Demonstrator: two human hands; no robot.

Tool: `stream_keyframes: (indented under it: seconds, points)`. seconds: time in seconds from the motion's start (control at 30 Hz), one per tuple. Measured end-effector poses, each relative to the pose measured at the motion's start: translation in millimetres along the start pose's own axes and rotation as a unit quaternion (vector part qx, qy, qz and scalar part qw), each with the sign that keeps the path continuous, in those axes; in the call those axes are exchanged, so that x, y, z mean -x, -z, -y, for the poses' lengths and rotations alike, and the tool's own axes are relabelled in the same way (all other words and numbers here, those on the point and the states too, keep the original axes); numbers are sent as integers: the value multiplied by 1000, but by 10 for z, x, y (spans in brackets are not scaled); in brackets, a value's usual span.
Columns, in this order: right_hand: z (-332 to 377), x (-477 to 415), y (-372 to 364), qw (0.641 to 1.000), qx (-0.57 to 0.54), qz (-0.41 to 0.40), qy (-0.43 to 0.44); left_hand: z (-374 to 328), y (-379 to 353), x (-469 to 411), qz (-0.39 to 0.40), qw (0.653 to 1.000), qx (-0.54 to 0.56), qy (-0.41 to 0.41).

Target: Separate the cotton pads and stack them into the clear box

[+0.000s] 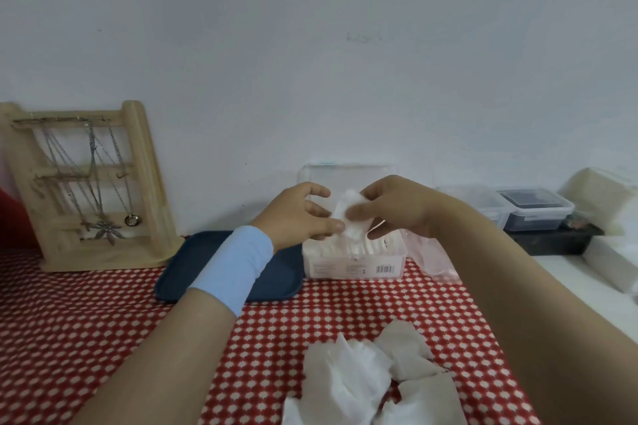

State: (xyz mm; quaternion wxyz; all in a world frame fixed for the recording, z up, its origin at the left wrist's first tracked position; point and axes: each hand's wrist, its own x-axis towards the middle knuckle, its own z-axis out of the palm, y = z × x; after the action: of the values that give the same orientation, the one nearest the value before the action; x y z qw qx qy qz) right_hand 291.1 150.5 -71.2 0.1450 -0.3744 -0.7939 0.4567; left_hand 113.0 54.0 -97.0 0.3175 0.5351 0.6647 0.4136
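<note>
White cotton pad hangs just above the clear box, pinched between the left hand and the right hand, seemingly mid-separation. Next it wants laying flat on the stack inside; the loose pile lies well apart

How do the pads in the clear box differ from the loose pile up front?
The boxed pads stand packed on edge in a tidy row inside the clear box; the loose pile lies scattered and overlapping on the checked cloth. The boxed pads look flat and even; the loose pile looks rumpled, with ragged edges. The boxed pads sit farther back, the loose pile nearest the camera. Both are white.
</note>
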Motion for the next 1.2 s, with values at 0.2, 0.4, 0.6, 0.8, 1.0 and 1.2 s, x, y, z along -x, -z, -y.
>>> stream_keyframes:
  seconds: [0.2,0.4,0.6,0.8,1.0,1.2]
  points:
    - [-36,-180,28,995,63,-69,-33,174,-119,-281,-4,967,-253,-39]
    - [-86,-216,-72,987,131,-8,-89,290,-175,-351,45,929,-367,-20]
    - [-54,-297,-244,931,335,-9,-144,283,-172,-322,52,940,-337,4]
    - [26,-326,-459,855,492,-56,-154,337,-211,-281,39,949,-314,-3]
    - [82,-319,-506,928,305,27,-211,405,-181,-241,35,958,-284,-20]
    - [185,-163,-480,961,174,25,-213,436,-163,-187,37,960,-274,-37]
